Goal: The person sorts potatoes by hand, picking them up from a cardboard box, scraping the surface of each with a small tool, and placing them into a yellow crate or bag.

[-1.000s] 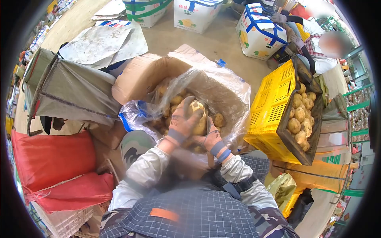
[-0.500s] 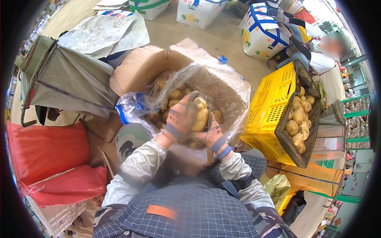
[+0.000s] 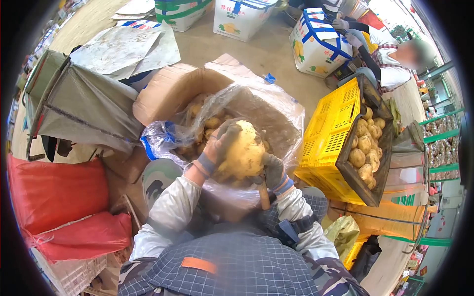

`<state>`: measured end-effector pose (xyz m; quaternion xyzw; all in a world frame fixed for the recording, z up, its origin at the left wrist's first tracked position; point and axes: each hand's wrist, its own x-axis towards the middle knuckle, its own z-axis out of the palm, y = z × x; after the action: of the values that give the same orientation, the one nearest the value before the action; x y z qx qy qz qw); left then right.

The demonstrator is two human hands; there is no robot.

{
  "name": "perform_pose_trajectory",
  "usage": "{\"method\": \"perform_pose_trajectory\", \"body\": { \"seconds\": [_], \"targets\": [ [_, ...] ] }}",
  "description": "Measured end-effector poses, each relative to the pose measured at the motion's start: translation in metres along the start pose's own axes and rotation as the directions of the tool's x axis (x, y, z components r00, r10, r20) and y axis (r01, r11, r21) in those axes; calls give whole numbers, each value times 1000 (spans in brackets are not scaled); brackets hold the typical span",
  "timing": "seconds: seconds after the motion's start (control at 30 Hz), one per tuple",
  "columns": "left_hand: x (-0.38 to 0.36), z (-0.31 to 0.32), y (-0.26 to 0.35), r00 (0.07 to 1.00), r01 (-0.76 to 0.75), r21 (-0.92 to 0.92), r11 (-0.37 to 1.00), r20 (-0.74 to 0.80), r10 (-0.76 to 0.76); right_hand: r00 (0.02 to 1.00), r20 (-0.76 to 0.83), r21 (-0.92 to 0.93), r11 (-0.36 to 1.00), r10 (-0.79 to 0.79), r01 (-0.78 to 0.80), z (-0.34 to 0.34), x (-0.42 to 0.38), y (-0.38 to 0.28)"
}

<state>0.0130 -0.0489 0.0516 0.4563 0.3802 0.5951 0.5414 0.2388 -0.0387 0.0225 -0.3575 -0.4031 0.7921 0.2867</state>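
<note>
A big pale-yellow potato [image 3: 243, 150], with brown patches of skin or dirt, is held up over an open cardboard box [image 3: 168, 93]. My left hand [image 3: 217, 147], in a dirty glove, is closed around its left side. On the potato's lower right, my gloved right hand [image 3: 274, 170] has its fingers curled against it. A short wooden handle [image 3: 264, 196] sticks out below that hand; the tool's working end is hidden. Inside the box, more potatoes [image 3: 213, 122] lie in a clear plastic liner [image 3: 247, 96], partly covered by my hands.
Stacked yellow crates [image 3: 328, 133] stand on the right, beside a dark tilted crate [image 3: 349, 182] of potatoes. Red sacks [image 3: 59, 187] and a grey fabric-covered frame [image 3: 89, 106] are at left. Printed white boxes [image 3: 242, 19] stand ahead. A co-worker [image 3: 395, 61] handles another box [image 3: 318, 44].
The potato has come up closer to me and looks larger, with its broad face turned up. Both my hands have shifted around it, and the wooden handle shows more plainly.
</note>
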Motion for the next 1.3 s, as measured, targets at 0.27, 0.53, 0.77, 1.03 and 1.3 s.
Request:
{"method": "perform_pose_trajectory", "body": {
  "seconds": [0.27, 0.53, 0.77, 1.03, 1.3],
  "targets": [
    [-3, 3, 9, 948, 48, 543, 839, -288, 132, 957, -205, 95, 977, 207, -191, 48, -9, -48],
    [-8, 9, 6, 903, 14, 435, 900, -393, 176, 980, -109, 258, 957, 166, -133, 72, -14, -60],
    [3, -24, -33, 850, 304, 4, 953, -453, -269, 993, -110, 204, 979, 44, -21, 80, -20, -67],
    [4, -26, -15, 876, 475, 830, 292, -476, -72, 944, -252, 164, 952, -212, 257, 33, -63, -157],
    [7, -55, -66, 971, 175, 836, 521, -234, 49, 569, -723, -345, 918, -393, 195, -102, -379, -201]
  ]
}}
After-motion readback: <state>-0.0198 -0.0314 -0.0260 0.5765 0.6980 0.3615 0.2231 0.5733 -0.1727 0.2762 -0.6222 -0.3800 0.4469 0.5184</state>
